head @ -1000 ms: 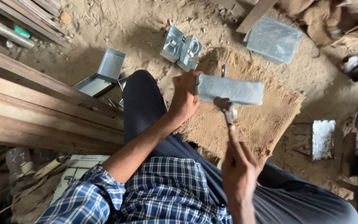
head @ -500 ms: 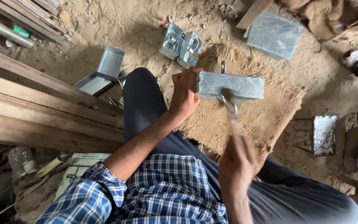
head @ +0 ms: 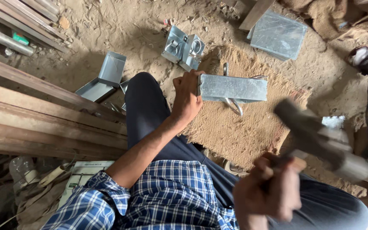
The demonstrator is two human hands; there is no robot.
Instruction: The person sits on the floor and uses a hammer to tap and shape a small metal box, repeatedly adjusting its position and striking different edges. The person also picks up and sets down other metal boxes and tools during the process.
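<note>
My left hand (head: pixel 187 99) grips the left end of a long folded strip of galvanised sheet metal (head: pixel 234 88), holding it on a coarse jute mat (head: pixel 252 127) laid on sandy ground. My right hand (head: pixel 268 194) is closed on the handle of a hammer (head: pixel 320 140). The hammer is raised to the right of the mat and blurred by motion, well away from the metal strip. A curved metal tool (head: pixel 234 106) pokes out from under the strip.
Bent sheet-metal boxes (head: pixel 184 47) and an open metal tray (head: pixel 103 79) lie on the sand beyond my knee. A flat metal sheet (head: pixel 278 35) rests at the top right. Long wooden planks (head: pixel 43 115) run along the left. Another person's foot (head: pixel 365 55) is at the right edge.
The hammer head was down on the metal strip; it has now swung up and back to the right with my right hand. My left hand keeps its hold on the strip.
</note>
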